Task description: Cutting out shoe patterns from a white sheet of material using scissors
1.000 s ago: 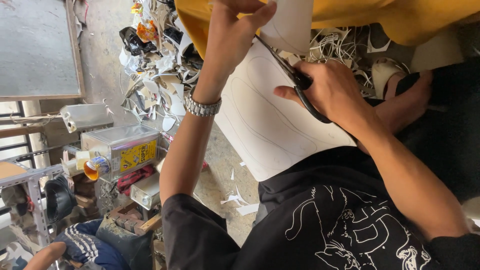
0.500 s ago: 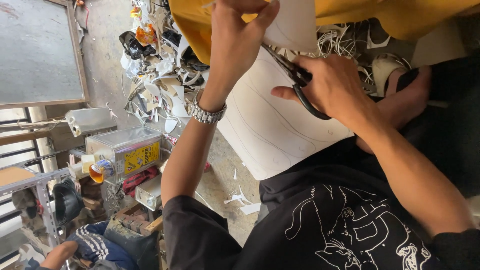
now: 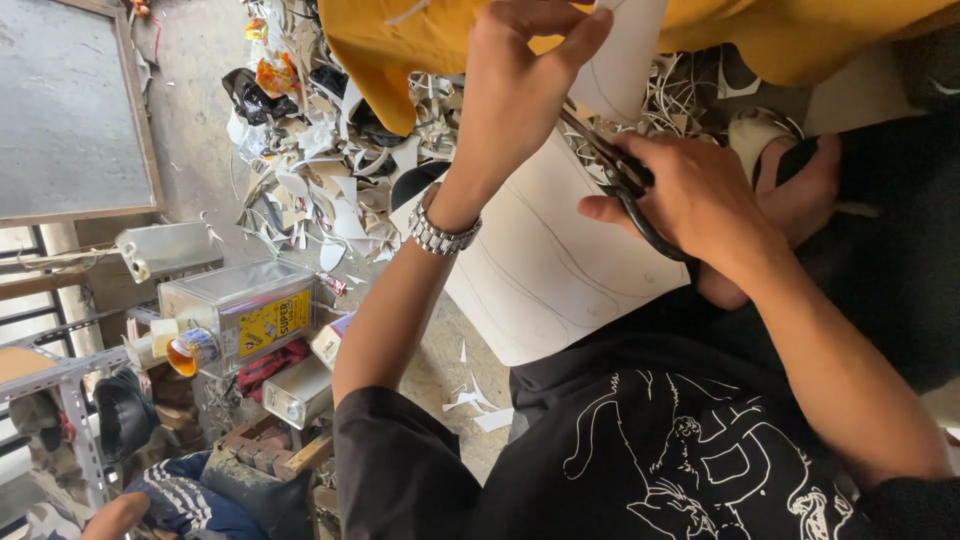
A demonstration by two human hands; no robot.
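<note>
A large white sheet (image 3: 560, 270) with pencilled curves is spread over the lap, its upper edge pinched by the closed fingers of the left hand (image 3: 520, 90). Black scissors (image 3: 625, 185) are gripped in the right hand (image 3: 700, 195), and have been advanced slightly along the line. Open floor (image 3: 440, 360) lies beside the sheet's left edge.

The scissors (image 3: 625, 185) blades hide behind the left hand (image 3: 520, 90).
</note>
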